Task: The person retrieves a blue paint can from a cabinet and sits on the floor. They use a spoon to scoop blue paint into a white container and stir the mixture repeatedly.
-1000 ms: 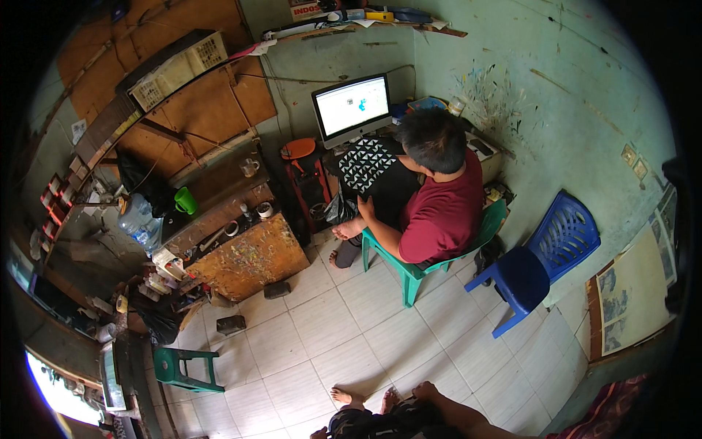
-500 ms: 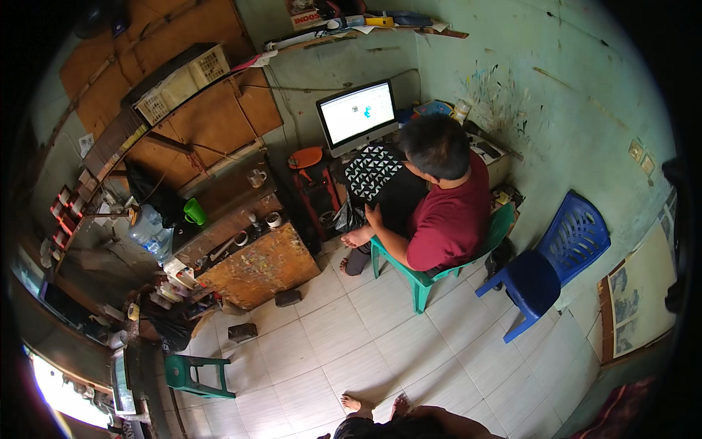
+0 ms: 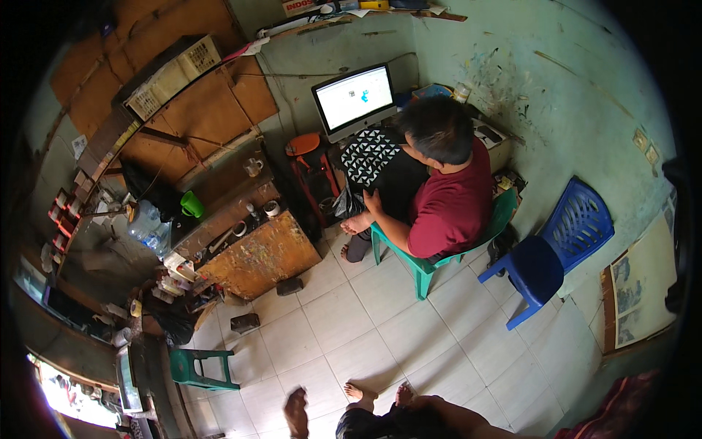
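At the lower edge my left hand [image 3: 296,413] is raised over the tiled floor, smeared by motion. Nothing shows in it, and its fingers cannot be made out. To the right of it are my bare feet [image 3: 360,394] and dark shorts [image 3: 395,423]. A bare limb, apparently my right forearm [image 3: 457,418], crosses from the lower right; my right hand's fingers are not distinguishable. Ahead, another person [image 3: 450,197] in a maroon shirt sits on a green plastic chair [image 3: 422,282], facing a lit monitor [image 3: 355,101]. A black cloth with white triangles [image 3: 371,156] lies below the screen.
A blue plastic chair [image 3: 541,271] stands at the right. On the left are a green stool [image 3: 205,369], a paint-stained wooden board [image 3: 259,256] with cups above it, a large water bottle [image 3: 150,228] and a green mug [image 3: 191,204]. Two dark blocks [image 3: 245,323] lie on the floor.
My left hand has risen into view at the lower edge. The view has shifted slightly, showing more of my legs. The seated person stays in place, with the head slightly turned.
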A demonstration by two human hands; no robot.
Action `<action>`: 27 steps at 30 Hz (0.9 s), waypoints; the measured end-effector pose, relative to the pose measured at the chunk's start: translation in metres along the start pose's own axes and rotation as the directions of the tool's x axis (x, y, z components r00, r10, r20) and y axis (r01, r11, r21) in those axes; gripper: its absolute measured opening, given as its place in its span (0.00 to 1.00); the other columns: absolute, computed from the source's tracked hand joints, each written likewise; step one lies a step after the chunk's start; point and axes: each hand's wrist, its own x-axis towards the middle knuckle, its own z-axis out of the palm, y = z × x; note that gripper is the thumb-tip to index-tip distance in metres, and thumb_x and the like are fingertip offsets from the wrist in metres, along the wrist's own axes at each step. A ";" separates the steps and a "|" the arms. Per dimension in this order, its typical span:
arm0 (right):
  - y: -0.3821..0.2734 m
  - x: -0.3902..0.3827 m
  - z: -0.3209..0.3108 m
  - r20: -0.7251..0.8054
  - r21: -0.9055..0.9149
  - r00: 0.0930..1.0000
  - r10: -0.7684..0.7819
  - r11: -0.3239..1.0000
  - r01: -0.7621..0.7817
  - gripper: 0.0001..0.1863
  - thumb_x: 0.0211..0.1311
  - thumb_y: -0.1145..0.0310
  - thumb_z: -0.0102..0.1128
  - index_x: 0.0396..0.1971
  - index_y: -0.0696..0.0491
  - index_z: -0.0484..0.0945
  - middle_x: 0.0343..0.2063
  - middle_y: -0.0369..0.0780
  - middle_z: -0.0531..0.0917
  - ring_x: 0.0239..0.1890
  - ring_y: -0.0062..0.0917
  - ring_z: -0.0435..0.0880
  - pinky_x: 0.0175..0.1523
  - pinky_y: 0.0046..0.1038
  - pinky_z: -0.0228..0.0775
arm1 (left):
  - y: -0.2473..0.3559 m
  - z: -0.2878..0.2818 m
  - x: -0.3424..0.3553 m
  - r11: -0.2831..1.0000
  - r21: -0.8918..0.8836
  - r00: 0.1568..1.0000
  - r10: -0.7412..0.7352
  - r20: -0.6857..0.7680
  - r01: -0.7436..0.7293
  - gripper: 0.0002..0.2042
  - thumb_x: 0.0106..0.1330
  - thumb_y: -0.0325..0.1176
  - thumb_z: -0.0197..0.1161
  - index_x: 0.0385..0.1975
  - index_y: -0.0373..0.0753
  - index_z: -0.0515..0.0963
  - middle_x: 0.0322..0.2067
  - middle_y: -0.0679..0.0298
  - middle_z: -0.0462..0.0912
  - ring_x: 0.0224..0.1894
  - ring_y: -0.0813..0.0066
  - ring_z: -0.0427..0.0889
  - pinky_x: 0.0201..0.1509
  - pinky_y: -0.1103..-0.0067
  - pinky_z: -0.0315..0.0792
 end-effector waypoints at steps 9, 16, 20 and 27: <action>0.033 -0.040 0.016 0.112 -0.086 0.991 0.078 0.994 -0.068 0.25 0.63 0.51 0.61 0.51 0.54 0.84 0.49 0.45 0.87 0.56 0.35 0.84 0.62 0.35 0.74 | 0.372 0.045 -0.078 0.338 -0.224 0.328 0.941 0.079 -0.914 0.27 0.73 0.50 0.56 0.62 0.34 0.73 0.59 0.53 0.78 0.60 0.59 0.78 0.64 0.63 0.72; -0.051 0.001 0.028 0.183 -0.254 0.982 0.046 0.967 0.002 0.23 0.64 0.52 0.60 0.52 0.53 0.84 0.50 0.44 0.87 0.55 0.34 0.84 0.62 0.35 0.73 | 0.339 -0.043 -0.084 0.305 0.004 0.290 0.899 0.328 -0.952 0.26 0.73 0.47 0.58 0.63 0.35 0.73 0.59 0.53 0.79 0.59 0.56 0.79 0.63 0.61 0.75; -0.145 0.057 0.053 0.288 -0.399 0.958 0.007 0.910 0.114 0.22 0.65 0.53 0.59 0.52 0.52 0.84 0.50 0.43 0.87 0.55 0.33 0.84 0.62 0.35 0.73 | 0.263 -0.129 -0.097 0.523 0.299 0.598 0.749 0.285 -0.798 0.25 0.73 0.45 0.59 0.63 0.35 0.73 0.60 0.53 0.79 0.59 0.54 0.80 0.62 0.60 0.76; -0.320 0.205 0.170 0.524 -0.615 0.841 -0.135 0.623 0.483 0.21 0.67 0.55 0.58 0.53 0.50 0.84 0.51 0.41 0.87 0.55 0.33 0.84 0.62 0.36 0.73 | 0.096 -0.325 -0.110 0.940 0.341 0.919 0.123 -0.374 0.013 0.19 0.69 0.40 0.66 0.57 0.39 0.80 0.51 0.52 0.86 0.50 0.56 0.87 0.54 0.68 0.81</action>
